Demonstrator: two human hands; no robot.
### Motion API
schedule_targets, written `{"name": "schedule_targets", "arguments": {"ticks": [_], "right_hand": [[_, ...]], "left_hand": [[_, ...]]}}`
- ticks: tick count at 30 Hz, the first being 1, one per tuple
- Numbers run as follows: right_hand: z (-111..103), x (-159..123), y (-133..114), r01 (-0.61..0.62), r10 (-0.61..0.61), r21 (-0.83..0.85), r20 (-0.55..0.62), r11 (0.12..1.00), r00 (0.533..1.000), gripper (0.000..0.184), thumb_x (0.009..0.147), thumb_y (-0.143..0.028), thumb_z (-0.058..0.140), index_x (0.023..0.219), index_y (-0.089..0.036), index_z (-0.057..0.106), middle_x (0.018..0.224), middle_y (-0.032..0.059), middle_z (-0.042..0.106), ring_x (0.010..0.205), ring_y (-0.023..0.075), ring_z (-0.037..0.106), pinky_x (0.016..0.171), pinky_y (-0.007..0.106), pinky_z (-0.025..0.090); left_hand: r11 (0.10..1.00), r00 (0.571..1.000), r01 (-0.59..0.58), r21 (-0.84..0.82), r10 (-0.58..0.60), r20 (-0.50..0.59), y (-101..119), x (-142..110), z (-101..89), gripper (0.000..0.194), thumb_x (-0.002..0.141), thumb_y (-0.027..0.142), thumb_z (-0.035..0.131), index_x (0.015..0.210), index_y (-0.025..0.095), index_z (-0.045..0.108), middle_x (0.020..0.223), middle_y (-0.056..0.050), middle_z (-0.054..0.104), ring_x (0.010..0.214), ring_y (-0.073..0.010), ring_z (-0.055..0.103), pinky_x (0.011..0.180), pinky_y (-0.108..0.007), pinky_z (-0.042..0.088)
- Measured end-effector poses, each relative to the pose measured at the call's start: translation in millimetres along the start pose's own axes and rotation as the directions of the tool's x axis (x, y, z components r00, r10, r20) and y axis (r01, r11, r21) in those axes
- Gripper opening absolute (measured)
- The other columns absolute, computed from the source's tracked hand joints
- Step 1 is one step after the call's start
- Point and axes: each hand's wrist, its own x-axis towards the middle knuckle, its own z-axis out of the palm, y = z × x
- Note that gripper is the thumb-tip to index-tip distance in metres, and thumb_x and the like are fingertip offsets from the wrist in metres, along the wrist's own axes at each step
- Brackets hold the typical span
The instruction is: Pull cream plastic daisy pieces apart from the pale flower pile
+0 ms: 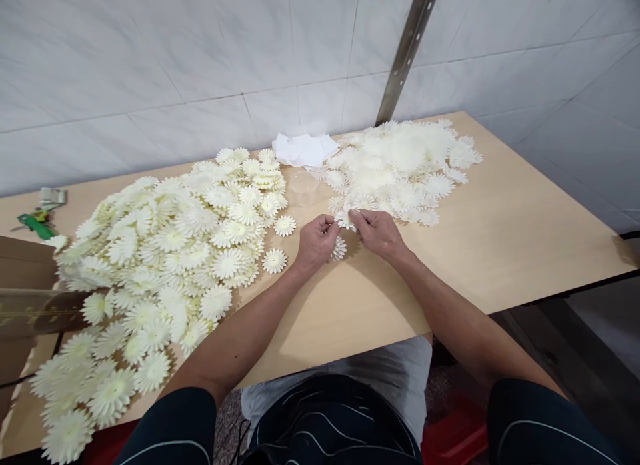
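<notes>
My left hand and my right hand meet over the middle of the wooden table. Both pinch a small white daisy-shaped flower piece between their fingertips. A second flower piece sits just under my left hand. To the left spreads a big heap of cream flowers with yellow centres. Behind my right hand lies a heap of plain white flower pieces.
A small clear plastic cup stands between the heaps, with a crumpled white bag behind it at the tiled wall. A green tool lies at far left. A cardboard box overlaps the left edge.
</notes>
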Motion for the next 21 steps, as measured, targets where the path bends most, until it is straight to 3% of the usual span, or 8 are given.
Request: {"name": "schedule_targets", "arguments": {"ticks": [9, 15, 18, 21], "right_hand": [[0.3, 3.2, 4.0, 0.006, -0.013, -0.063, -0.105, 0.998, 0.994, 0.072, 0.104, -0.085, 0.041, 0.063, -0.025, 0.034, 0.058, -0.0006, 0.040, 0.061, 0.0158, 0.041, 0.060, 0.033, 0.033], [-3.6, 4.9, 7.1, 0.013, -0.019, -0.028, -0.206, 1.000, 0.978, 0.069, 0.103, -0.079, 0.048, 0.063, -0.025, 0.032, 0.059, -0.0019, 0.034, 0.060, 0.0144, 0.035, 0.058, 0.032, 0.029], [-5.0, 4.4, 5.3, 0.037, -0.027, 0.042, -0.214, 0.998, 0.977, 0.064, 0.101, -0.075, 0.055, 0.065, -0.024, 0.042, 0.060, -0.0024, 0.036, 0.062, 0.0147, 0.036, 0.059, 0.031, 0.032], [-4.2, 4.1, 3.0, 0.049, -0.031, 0.112, -0.165, 0.992, 0.986, 0.055, 0.096, -0.073, 0.064, 0.076, -0.022, 0.065, 0.063, -0.0018, 0.049, 0.061, 0.0154, 0.042, 0.060, 0.031, 0.037]], "left_hand": [[0.999, 0.999, -0.038, -0.027, 0.037, -0.039, 2.9, -2.6, -2.7, 0.038, 0.085, 0.054, 0.084, 0.077, 0.019, 0.073, 0.063, 0.003, 0.062, 0.058, -0.0115, 0.049, 0.061, -0.026, 0.041], [0.998, 0.995, -0.031, -0.060, 0.025, -0.099, 1.8, -1.3, -1.1, 0.036, 0.083, 0.053, 0.085, 0.075, 0.019, 0.073, 0.061, 0.003, 0.060, 0.059, -0.0116, 0.049, 0.060, -0.026, 0.040], [0.998, 0.993, -0.030, -0.054, 0.023, -0.116, 3.2, -0.9, -0.5, 0.031, 0.083, 0.047, 0.083, 0.074, 0.019, 0.073, 0.061, 0.003, 0.061, 0.059, -0.0117, 0.050, 0.060, -0.025, 0.040], [0.999, 0.993, -0.008, -0.042, 0.003, -0.121, 5.3, -0.9, 0.1, 0.026, 0.084, 0.041, 0.082, 0.074, 0.019, 0.073, 0.063, 0.002, 0.064, 0.060, -0.0117, 0.051, 0.060, -0.025, 0.040]]}}
